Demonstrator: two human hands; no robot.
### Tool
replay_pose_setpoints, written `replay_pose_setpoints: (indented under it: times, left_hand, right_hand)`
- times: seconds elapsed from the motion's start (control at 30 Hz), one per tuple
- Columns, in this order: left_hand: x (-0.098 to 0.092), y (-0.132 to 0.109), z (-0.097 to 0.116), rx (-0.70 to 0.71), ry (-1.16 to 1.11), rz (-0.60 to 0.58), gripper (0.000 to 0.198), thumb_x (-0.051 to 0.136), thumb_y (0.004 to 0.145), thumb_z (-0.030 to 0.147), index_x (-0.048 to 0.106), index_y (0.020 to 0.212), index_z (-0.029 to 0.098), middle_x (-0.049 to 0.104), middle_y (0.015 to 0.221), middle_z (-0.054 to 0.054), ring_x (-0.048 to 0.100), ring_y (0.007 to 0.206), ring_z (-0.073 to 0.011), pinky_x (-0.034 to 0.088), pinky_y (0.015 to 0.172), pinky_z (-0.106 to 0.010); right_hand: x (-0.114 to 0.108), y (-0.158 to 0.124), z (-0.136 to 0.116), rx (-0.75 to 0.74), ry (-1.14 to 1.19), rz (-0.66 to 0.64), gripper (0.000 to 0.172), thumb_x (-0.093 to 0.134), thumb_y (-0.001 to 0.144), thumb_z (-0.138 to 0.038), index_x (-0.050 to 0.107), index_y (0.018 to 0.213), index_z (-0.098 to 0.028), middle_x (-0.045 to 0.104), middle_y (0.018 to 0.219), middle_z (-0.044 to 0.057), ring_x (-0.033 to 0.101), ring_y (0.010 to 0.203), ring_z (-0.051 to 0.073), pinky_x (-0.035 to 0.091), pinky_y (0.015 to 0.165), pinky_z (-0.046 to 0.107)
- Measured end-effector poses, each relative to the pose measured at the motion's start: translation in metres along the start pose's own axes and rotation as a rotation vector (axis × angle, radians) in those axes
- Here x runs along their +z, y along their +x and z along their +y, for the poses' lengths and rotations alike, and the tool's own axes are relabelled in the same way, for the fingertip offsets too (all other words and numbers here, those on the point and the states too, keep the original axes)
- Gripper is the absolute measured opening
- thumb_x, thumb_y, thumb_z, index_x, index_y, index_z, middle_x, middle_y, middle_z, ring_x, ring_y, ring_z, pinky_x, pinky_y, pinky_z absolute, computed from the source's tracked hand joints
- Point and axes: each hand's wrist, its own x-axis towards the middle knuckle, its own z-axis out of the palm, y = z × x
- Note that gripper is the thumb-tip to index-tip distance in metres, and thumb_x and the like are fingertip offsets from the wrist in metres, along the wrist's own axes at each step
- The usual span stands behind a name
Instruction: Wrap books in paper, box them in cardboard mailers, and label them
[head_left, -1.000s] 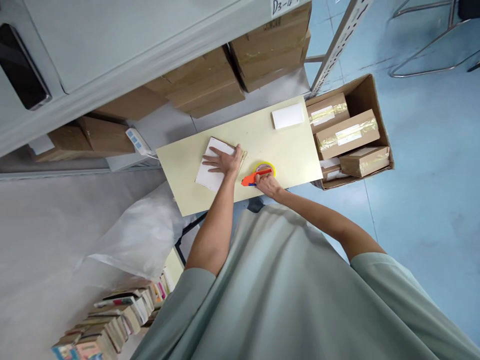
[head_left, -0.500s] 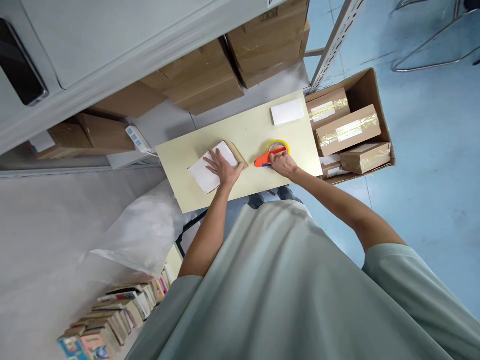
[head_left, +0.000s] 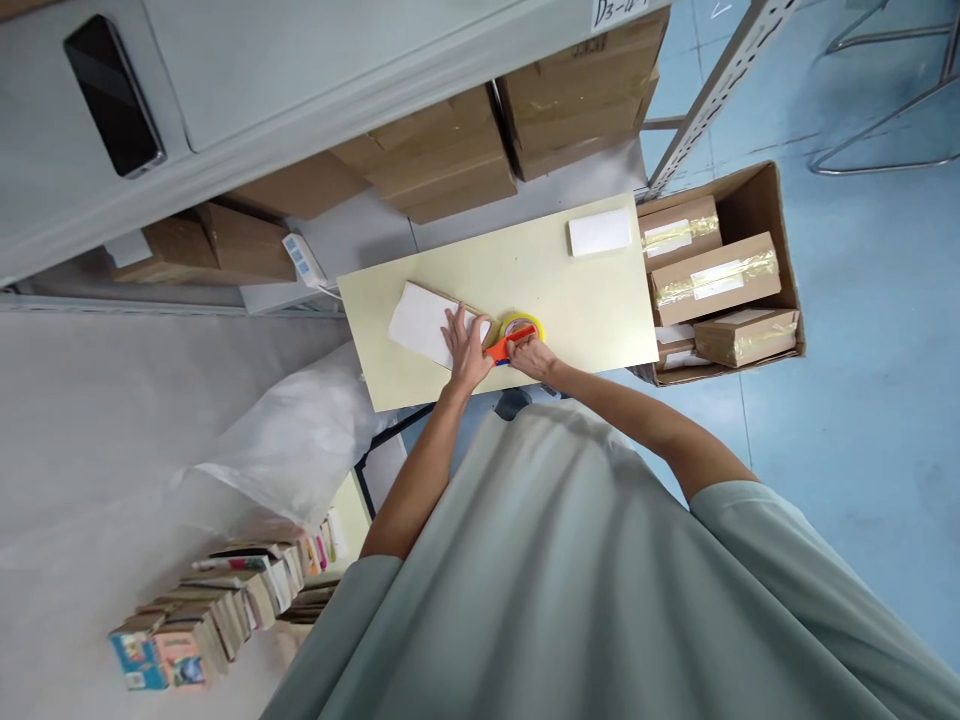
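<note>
On the pale yellow table (head_left: 592, 310) lies a small cardboard parcel with a white sheet (head_left: 424, 322) on its top. My left hand (head_left: 466, 350) presses on the parcel's right end, fingers spread over the sheet. An orange tape dispenser (head_left: 501, 348) with a roll of yellow tape is in my right hand (head_left: 532, 358), its fingers wrapped around the handle. The dispenser's front end meets the right edge of the parcel, close to my left thumb. Whether tape is stuck there is hidden.
A white stack of paper slips (head_left: 600, 232) lies at the table's far right corner. Beside the table stands an open carton (head_left: 787, 270) with several taped parcels. Shelves with boxes (head_left: 442, 150) and a phone (head_left: 114, 95) rise behind. Books (head_left: 225, 610) are at lower left.
My right hand has brought the tape dispenser leftward to the parcel's end. The parcel has turned on the table under my left hand. The view has shifted slightly.
</note>
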Motion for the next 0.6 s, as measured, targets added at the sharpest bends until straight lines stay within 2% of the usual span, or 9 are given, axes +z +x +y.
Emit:
replay_pose_setpoints:
  times: [0.1, 0.2, 0.3, 0.37, 0.43, 0.5, 0.6]
  left_hand:
    - [-0.002, -0.008, -0.005, 0.043, 0.006, -0.008, 0.069, 0.068, 0.075, 0.006, 0.064, 0.142, 0.024, 0.021, 0.191, -0.015, -0.004, 0.180, -0.0407, 0.008, 0.139, -0.079]
    - [-0.003, -0.014, -0.011, 0.061, 0.007, -0.008, 0.063, 0.067, 0.076, 0.004, 0.064, 0.135, 0.025, 0.023, 0.191, -0.015, -0.003, 0.180, -0.0397, 0.008, 0.140, -0.078]
    - [-0.002, -0.016, -0.016, 0.078, 0.003, -0.002, 0.062, 0.067, 0.075, 0.001, 0.065, 0.132, 0.025, 0.025, 0.191, -0.014, -0.003, 0.180, -0.0378, 0.006, 0.142, -0.074]
    - [0.000, -0.017, -0.018, 0.086, -0.003, 0.002, 0.062, 0.065, 0.074, -0.001, 0.065, 0.131, 0.025, 0.026, 0.191, -0.012, -0.004, 0.180, -0.0370, 0.005, 0.143, -0.073]
    - [0.001, -0.018, -0.019, 0.090, -0.008, 0.004, 0.064, 0.064, 0.073, -0.002, 0.065, 0.131, 0.025, 0.026, 0.191, -0.012, -0.004, 0.180, -0.0367, 0.004, 0.143, -0.073]
    - [0.002, -0.018, -0.020, 0.093, -0.007, 0.007, 0.065, 0.062, 0.073, -0.003, 0.065, 0.132, 0.025, 0.027, 0.190, -0.013, -0.004, 0.180, -0.0362, 0.005, 0.143, -0.073]
    - [0.002, -0.018, -0.021, 0.104, 0.006, 0.006, 0.068, 0.060, 0.071, -0.004, 0.065, 0.133, 0.024, 0.027, 0.190, -0.013, -0.004, 0.180, -0.0353, 0.006, 0.143, -0.074]
  right_hand:
    - [0.007, 0.004, -0.020, 0.004, 0.006, 0.007, 0.046, 0.037, 0.110, -0.009, 0.061, 0.146, 0.008, 0.079, 0.125, 0.032, 0.079, 0.110, 0.034, 0.056, 0.100, 0.046]
    - [0.015, -0.005, -0.019, 0.018, 0.006, 0.003, 0.048, 0.034, 0.108, -0.003, 0.061, 0.147, 0.005, 0.080, 0.124, 0.031, 0.081, 0.109, 0.032, 0.055, 0.103, 0.045]
    - [0.021, -0.033, 0.009, 0.088, -0.001, -0.029, 0.046, 0.037, 0.107, -0.004, 0.060, 0.147, 0.005, 0.081, 0.120, 0.033, 0.081, 0.107, 0.034, 0.054, 0.103, 0.047]
    - [0.021, -0.054, 0.037, 0.160, -0.009, -0.059, 0.045, 0.038, 0.112, -0.015, 0.058, 0.145, 0.009, 0.080, 0.115, 0.036, 0.081, 0.105, 0.038, 0.054, 0.100, 0.050]
    - [0.018, -0.068, 0.061, 0.241, -0.016, -0.072, 0.052, 0.034, 0.117, -0.025, 0.053, 0.145, 0.014, 0.078, 0.115, 0.041, 0.080, 0.107, 0.041, 0.053, 0.097, 0.051]
    - [0.011, -0.070, 0.075, 0.320, -0.008, -0.047, 0.058, 0.030, 0.120, -0.032, 0.048, 0.148, 0.015, 0.077, 0.117, 0.042, 0.079, 0.111, 0.041, 0.052, 0.098, 0.050]
    - [-0.008, -0.052, 0.075, 0.368, 0.032, 0.002, 0.059, 0.029, 0.122, -0.037, 0.047, 0.150, 0.011, 0.077, 0.120, 0.040, 0.079, 0.112, 0.041, 0.051, 0.098, 0.048]
